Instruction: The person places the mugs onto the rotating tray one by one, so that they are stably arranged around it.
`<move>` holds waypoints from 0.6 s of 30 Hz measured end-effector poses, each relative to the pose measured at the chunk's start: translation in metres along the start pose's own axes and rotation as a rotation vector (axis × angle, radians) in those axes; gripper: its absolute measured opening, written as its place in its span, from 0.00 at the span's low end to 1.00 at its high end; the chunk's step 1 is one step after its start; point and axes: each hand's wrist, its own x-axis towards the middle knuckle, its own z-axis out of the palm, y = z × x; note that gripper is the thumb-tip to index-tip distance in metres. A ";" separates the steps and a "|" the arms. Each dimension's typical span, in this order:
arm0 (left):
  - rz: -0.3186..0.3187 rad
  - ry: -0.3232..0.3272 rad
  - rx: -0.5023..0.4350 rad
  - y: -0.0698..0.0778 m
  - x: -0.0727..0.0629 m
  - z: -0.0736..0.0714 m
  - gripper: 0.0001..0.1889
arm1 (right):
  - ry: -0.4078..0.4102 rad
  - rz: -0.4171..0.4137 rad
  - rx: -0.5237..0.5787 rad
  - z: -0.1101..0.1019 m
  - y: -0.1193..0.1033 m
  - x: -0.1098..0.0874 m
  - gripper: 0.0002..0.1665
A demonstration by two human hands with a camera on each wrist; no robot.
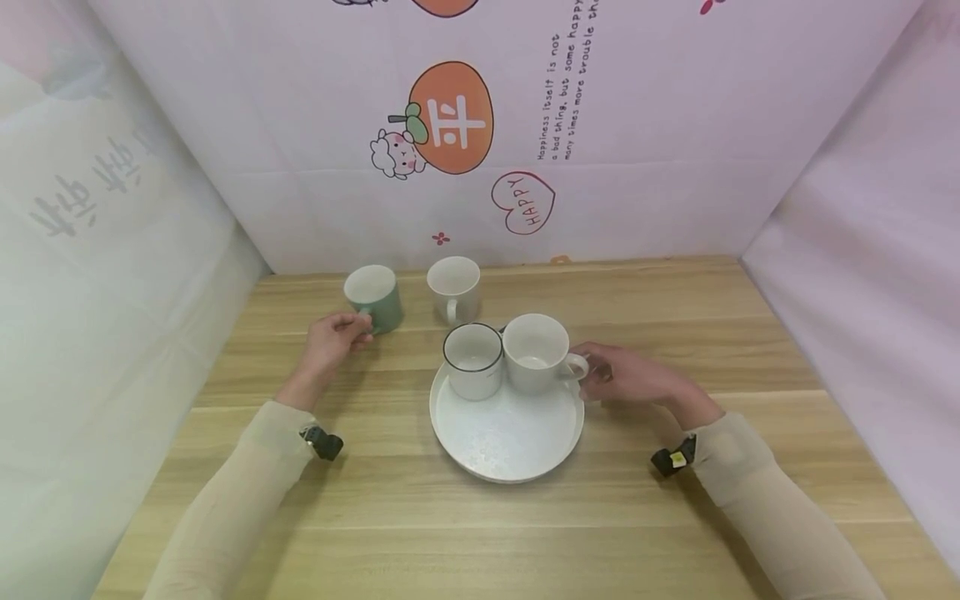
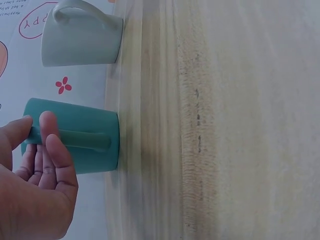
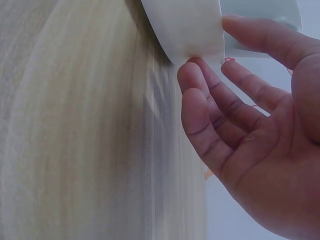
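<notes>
A green mug (image 1: 386,307) with a white inside stands at the back left. My left hand (image 1: 332,340) pinches its handle between thumb and fingers, as the left wrist view shows up close. On a round white tray (image 1: 502,454) stand a white mug with a dark rim (image 1: 475,379) and a larger plain white mug (image 1: 531,367), its handle pointing right. My right hand (image 1: 626,375) is at the tray's right edge. In the right wrist view its fingertips touch the tray's outer wall (image 3: 187,25), fingers loosely bent, thumb at the rim.
Another white mug (image 1: 454,292) stands behind the tray, right of the green one, handle toward me. The wooden table (image 1: 420,542) ends at a printed cloth wall (image 1: 637,183). White cloth also hangs at the left and right sides.
</notes>
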 end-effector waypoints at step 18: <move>0.080 0.054 -0.035 -0.026 0.012 0.000 0.21 | -0.010 0.023 0.037 0.001 0.001 0.001 0.38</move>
